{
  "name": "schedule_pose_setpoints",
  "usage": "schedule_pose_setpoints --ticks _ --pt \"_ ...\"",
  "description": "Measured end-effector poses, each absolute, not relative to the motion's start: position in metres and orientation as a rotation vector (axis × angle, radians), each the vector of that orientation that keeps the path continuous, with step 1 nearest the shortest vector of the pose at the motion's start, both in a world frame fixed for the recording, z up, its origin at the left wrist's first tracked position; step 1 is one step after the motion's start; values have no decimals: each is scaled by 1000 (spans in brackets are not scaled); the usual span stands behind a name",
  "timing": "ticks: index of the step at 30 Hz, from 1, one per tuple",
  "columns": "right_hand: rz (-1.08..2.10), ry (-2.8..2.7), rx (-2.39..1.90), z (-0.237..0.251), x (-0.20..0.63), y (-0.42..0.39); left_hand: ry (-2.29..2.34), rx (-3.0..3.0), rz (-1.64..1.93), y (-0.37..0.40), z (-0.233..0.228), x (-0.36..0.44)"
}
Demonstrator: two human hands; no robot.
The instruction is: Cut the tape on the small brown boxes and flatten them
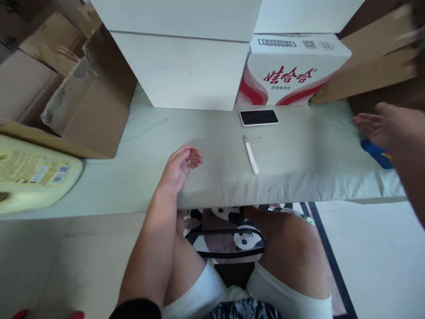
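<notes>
My left hand [181,166] rests at the front of the cloth-covered surface [206,133]. Its fingers are loosely curled and slightly apart, with nothing visible in them. At the far right, my right hand [387,124] is somewhat blurred, its fingers stretched out. Just below that hand lies a blue object [377,154] with a yellow and red mark, partly hidden by the forearm; I cannot tell whether they touch. Between the hands lies a slim white tool [251,156] with a grey tip. Behind it a phone [259,117] with a dark screen lies flat.
White boxes [186,66] and a red-and-white carton [292,73] stand along the back. An open cardboard box [96,106] and a pale yellow jug [36,173] are at left. Brown cardboard [365,66] stands back right. My knees are below the front edge, above a panda-patterned mat [247,239].
</notes>
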State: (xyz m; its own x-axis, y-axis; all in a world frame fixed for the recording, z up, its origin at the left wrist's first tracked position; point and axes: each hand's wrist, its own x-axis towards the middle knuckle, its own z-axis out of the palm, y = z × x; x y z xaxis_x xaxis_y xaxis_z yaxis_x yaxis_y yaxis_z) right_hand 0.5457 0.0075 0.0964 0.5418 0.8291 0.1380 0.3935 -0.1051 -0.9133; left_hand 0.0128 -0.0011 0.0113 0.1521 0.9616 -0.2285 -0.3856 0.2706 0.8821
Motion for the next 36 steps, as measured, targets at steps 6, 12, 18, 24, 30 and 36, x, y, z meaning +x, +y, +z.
schedule_pose_setpoints --ticks 6,12,18,24,30,36 --pt "791 -908 -1935 21 452 -32 941 777 1178 -8 15 -1" --pt "901 -1354 -1863 15 339 -34 1049 625 1296 -15 22 -6" --pt "828 -2026 -1556 67 196 12 1123 526 1551 -18 29 -24" --pt "797 -2290 -1071 111 35 39 1178 429 1903 -19 34 -64" --pt "611 -2502 -997 113 -57 72 1203 210 2033 -14 34 -87" --pt "440 -2354 -1179 94 -20 85 1275 165 2219 -18 29 -96"
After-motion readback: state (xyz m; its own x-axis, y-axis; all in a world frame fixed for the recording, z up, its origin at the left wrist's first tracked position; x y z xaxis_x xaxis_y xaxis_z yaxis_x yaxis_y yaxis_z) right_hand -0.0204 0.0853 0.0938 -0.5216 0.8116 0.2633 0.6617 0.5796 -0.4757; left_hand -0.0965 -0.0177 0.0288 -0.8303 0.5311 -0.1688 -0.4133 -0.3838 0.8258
